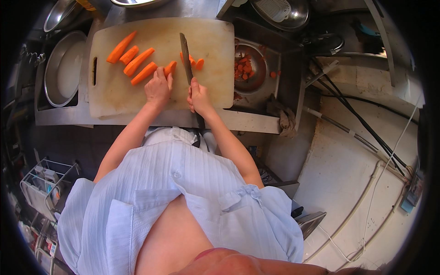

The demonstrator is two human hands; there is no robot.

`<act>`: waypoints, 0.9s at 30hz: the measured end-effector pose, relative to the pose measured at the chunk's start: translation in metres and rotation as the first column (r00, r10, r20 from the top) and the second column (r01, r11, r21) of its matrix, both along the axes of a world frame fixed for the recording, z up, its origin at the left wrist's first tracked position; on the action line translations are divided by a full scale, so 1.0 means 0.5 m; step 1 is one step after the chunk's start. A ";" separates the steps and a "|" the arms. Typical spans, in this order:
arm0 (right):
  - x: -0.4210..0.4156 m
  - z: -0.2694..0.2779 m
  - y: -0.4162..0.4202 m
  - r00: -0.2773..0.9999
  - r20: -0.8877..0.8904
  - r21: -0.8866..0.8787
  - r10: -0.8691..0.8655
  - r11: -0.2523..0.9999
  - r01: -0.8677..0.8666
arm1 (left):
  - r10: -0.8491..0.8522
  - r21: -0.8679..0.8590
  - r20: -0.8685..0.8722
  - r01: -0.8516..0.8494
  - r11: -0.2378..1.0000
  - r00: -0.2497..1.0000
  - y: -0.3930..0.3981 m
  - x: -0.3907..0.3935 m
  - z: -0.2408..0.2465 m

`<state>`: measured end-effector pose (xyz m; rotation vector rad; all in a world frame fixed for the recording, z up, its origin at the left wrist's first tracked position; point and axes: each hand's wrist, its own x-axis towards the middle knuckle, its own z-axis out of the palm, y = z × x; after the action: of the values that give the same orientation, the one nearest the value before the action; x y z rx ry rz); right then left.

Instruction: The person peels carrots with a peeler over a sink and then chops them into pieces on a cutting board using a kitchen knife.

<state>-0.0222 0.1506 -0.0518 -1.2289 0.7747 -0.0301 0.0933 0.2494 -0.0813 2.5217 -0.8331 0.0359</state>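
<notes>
My left hand has its fingers on a peeled carrot piece on a white plastic cutting board. In my right hand is the handle of a long kitchen knife, its blade pointing away from me, apart from the held piece. Cut carrot pieces lie just right of the blade, partly hidden by it. Several peeled carrot lengths lie slantwise on the board's left half, one touching or close to my left fingertips.
Right of the board, a metal bowl with carrot chunks sits in a steel sink. A brown rag hangs over the sink's front edge. A large steel basin stands at the left. Another bowl holds a white strainer at the back.
</notes>
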 end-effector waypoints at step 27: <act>0.052 -0.038 0.034 0.992 -0.047 -0.255 0.115 0.959 -0.123 | 0.022 0.260 -0.069 -0.003 0.965 0.997 -0.043 0.051 -0.020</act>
<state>0.0040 0.1676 -0.0706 -1.5256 0.7391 -0.0130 0.1190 0.2277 -0.0913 2.7545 -0.8400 -0.1697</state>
